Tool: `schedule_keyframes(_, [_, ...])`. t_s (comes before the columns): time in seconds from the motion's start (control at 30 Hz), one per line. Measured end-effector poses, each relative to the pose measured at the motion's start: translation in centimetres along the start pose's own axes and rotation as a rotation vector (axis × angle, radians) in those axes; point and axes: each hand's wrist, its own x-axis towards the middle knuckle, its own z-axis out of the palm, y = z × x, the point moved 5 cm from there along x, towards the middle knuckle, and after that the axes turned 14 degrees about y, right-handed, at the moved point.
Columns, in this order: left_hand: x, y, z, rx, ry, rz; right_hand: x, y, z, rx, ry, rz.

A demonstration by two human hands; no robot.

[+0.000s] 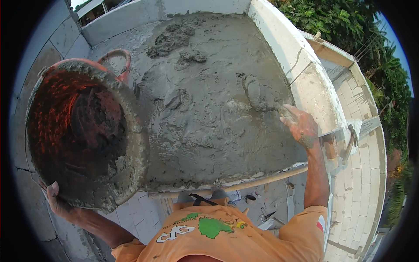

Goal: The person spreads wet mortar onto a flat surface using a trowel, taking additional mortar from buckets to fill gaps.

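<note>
My left hand [56, 200] grips the lower rim of an orange bucket [139, 148], which is tipped so its mouth faces me. Grey mortar coats the bucket's rim and inside wall, and its handle loop sticks out at the far side. Wet mortar [209, 131] covers the slab before me, rough and wavy, with thicker lumps [172, 39] toward the far left. Over at the right, my right hand [301, 124] is closed round the handle end of a mortar-smeared trowel [259, 94], whose blade lies on the wet surface. The handle itself is mostly hidden by my fingers.
Low block walls [301, 65] bound the slab at the far side and right. A hammer [350, 144] rests by the right wall's near end. A wooden batten [253, 181] runs along the near edge, with tools and scraps [268, 214] lower down. Trees [323, 22] stand beyond.
</note>
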Motion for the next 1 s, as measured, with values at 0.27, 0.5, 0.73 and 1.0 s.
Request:
schedule_keyframes(0.27, [0.5,0.7,-1.1,0.103,0.217,0.075,-4.9,-2.3,0.2,-0.449,0.238,-0.199])
schedule_keyframes(0.5, [3.0,-0.7,-1.0,0.091,0.18,0.051,-4.3,-3.3,-0.6,-0.262,-0.018,-0.001])
schedule_keyframes(0.73, [2.7,-1.5,0.4,0.176,0.139,0.059,-7.0,-0.2,0.1,-0.277,-0.205,0.09])
schedule_keyframes(1.0, [4.3,-1.7,-1.6,0.121,0.119,0.045,-8.9,2.0,-0.7,-0.419,-0.009,0.271])
